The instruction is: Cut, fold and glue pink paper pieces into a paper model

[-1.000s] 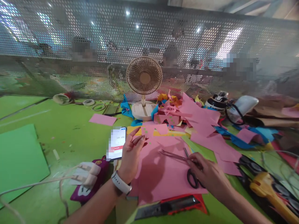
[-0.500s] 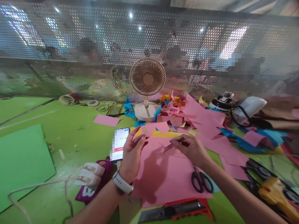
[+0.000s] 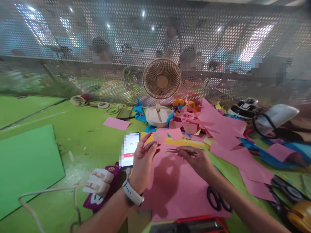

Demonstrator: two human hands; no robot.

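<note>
My left hand (image 3: 143, 160), with a white watch band at its wrist, hovers over the left side of a pink paper sheet (image 3: 184, 197). Its thumb and forefinger are pressed together; whatever lies between them is too small to name. In my right hand (image 3: 200, 163) are metal tweezers (image 3: 173, 150), held nearly level with their tips pointing at the left hand, a short gap away. Scissors (image 3: 214, 199) with black handles lie on the sheet, partly behind my right forearm. Tiny green bits (image 3: 165, 151) dot the paper.
A lit phone (image 3: 130, 152) lies left of my left hand, beside a purple pouch (image 3: 113, 174) and white chargers (image 3: 100, 179). A fan (image 3: 162, 82) stands behind, near heaped pink scraps (image 3: 216, 116). A cutter knife (image 3: 191, 226) lies at the front edge. Perforated metal (image 3: 77, 74) rises behind.
The tweezers have turned from slanting down at the paper to nearly level, pointing at my left hand. The view has shifted slightly, while my left hand keeps its pose.
</note>
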